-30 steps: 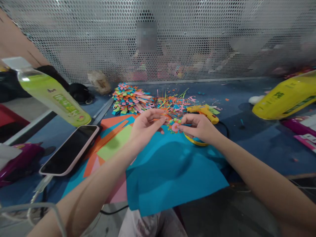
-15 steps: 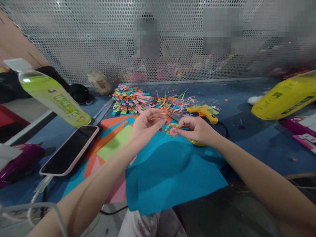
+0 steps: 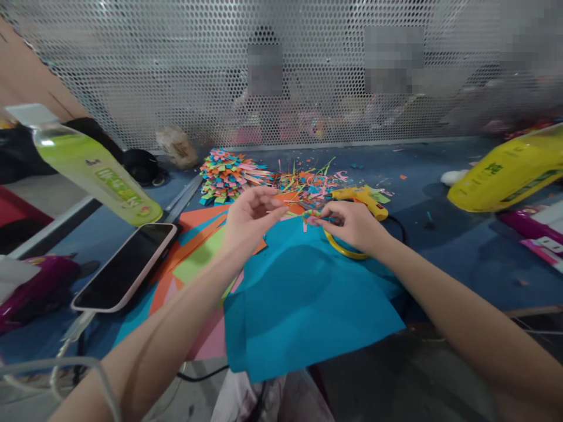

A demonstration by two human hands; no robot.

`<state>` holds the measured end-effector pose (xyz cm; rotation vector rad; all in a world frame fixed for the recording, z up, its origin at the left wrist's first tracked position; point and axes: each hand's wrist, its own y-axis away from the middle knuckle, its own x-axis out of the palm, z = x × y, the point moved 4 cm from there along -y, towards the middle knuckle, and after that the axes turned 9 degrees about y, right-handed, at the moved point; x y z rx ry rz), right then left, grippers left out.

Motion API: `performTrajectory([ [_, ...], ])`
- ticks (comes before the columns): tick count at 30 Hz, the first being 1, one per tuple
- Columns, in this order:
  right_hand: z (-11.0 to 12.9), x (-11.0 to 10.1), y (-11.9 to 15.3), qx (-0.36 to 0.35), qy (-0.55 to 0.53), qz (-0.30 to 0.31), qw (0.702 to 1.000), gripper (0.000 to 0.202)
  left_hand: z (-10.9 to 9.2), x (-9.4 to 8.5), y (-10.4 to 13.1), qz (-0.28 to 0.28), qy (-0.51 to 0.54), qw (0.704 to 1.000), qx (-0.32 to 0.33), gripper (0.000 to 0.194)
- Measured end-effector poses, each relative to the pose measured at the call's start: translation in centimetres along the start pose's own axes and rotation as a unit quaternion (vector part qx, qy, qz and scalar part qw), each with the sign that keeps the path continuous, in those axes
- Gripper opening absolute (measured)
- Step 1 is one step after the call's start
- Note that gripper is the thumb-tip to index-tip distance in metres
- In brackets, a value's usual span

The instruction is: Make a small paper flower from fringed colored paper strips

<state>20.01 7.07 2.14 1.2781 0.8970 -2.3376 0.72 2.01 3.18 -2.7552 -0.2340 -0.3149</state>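
Between the thumb and fingers of my right hand (image 3: 352,225) is a small fringed paper flower (image 3: 311,215), tilted nearly edge-on. A short pink strip (image 3: 305,227) hangs below it. My left hand (image 3: 255,217) is to its left, thumb and fingertips close together at a thin light strip (image 3: 279,210) that is too small to make out well. Under both hands lies a large blue paper sheet (image 3: 308,310). A yellow ring-shaped handle (image 3: 345,251) rests on the sheet below my right hand.
A fringed paper cone (image 3: 226,176) and paper scraps (image 3: 308,183) lie behind the hands, near a yellow glue gun (image 3: 373,205). Coloured sheets (image 3: 200,258), a phone (image 3: 125,266) and a green bottle (image 3: 94,167) are left; a yellow bottle (image 3: 505,170) is right.
The paper flower has tipped from facing me to nearly edge-on and moved slightly up. My left hand has shifted a little left. More of the yellow ring shows.
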Motion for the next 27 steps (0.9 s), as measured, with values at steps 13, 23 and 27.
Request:
performTrajectory([
  [13, 1.4, -1.3, 0.6, -0.195, 0.094, 0.090, 0.972, 0.024, 0.8, 0.0, -0.2, 0.072, -0.183, 0.980, 0.039, 0.017],
  [23, -5.4, -3.4, 0.4, 0.304, 0.381, 0.093, 0.868, 0.065, 4.3, 2.0, -0.8, 0.309, -0.512, 0.795, 0.099, 0.057],
  [27, -6.2, -3.2, 0.4, 0.338, 0.373, 0.112, 0.857, 0.075, 4.6, 2.2, -0.6, 0.364, -0.523, 0.767, 0.075, 0.060],
])
